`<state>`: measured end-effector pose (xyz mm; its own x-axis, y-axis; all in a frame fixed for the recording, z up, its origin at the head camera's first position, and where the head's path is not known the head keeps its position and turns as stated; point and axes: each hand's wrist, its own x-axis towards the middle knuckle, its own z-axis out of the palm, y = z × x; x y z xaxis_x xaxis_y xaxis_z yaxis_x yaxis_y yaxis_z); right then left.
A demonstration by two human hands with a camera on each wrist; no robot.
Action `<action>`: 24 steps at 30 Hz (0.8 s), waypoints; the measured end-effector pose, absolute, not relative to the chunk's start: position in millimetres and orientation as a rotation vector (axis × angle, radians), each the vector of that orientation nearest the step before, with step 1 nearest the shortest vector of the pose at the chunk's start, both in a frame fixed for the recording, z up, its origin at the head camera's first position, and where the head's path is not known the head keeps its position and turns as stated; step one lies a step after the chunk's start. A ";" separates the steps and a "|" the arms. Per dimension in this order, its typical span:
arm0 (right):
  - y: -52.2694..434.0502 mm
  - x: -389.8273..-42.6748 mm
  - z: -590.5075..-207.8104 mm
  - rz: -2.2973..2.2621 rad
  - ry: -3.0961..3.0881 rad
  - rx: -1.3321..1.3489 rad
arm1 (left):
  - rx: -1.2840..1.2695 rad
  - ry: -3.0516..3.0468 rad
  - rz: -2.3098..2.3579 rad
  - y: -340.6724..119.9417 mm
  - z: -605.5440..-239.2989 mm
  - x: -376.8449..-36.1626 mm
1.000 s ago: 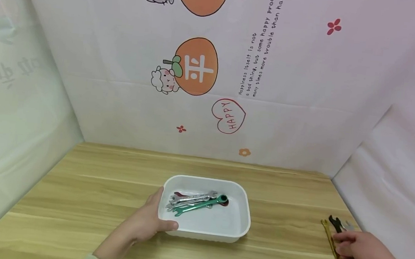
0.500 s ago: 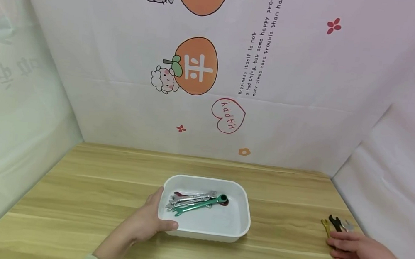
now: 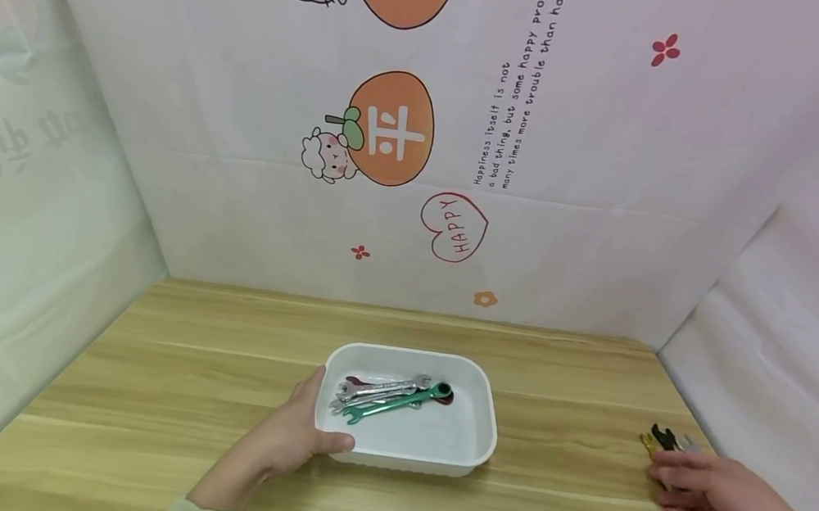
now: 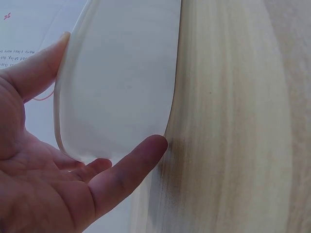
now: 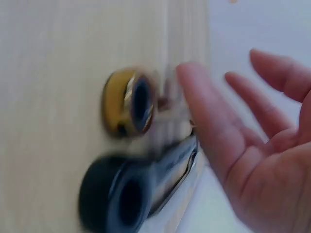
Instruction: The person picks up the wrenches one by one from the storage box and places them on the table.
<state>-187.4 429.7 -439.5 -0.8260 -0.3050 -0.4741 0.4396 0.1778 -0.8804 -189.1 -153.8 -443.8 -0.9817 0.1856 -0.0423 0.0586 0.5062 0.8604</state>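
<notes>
Left hand [image 3: 288, 435]: we're gripping the tray [image 3: 455, 429].
Right hand [image 3: 730, 496]: we're holding nothing.
Gold wrench [image 5: 115, 101]: we're guessing stiff, slippery; best gripped mid-shaft.

Between the white tray [image 3: 426, 464] and gold combination wrench [image 5: 115, 104], the counter [image 3: 568, 452] offers passage; rightward, white fabric [image 3: 800, 351] blocks the way.

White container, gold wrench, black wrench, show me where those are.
White container [image 3: 412, 459]: head view, near rim.
Gold wrench [image 5: 114, 103]: right wrist view, side of ring end.
Black wrench [image 5: 99, 191]: right wrist view, side of ring end.
</notes>
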 end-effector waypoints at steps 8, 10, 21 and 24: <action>350.7 -207.9 -416.7 -1.988 1.410 -0.674 | 0.218 2.618 1.489 -155.3 -444.5 -189.2; 320.1 -216.0 -411.6 -1.998 1.260 -0.875 | 0.220 2.619 1.486 -155.5 -444.8 -189.2; 167.2 -239.6 -401.1 -1.723 1.803 -1.125 | 0.232 2.608 1.492 -156.8 -445.1 -190.5; 142.7 -245.2 -404.3 -1.598 1.957 -1.035 | 0.231 2.604 1.490 -156.9 -445.0 -191.0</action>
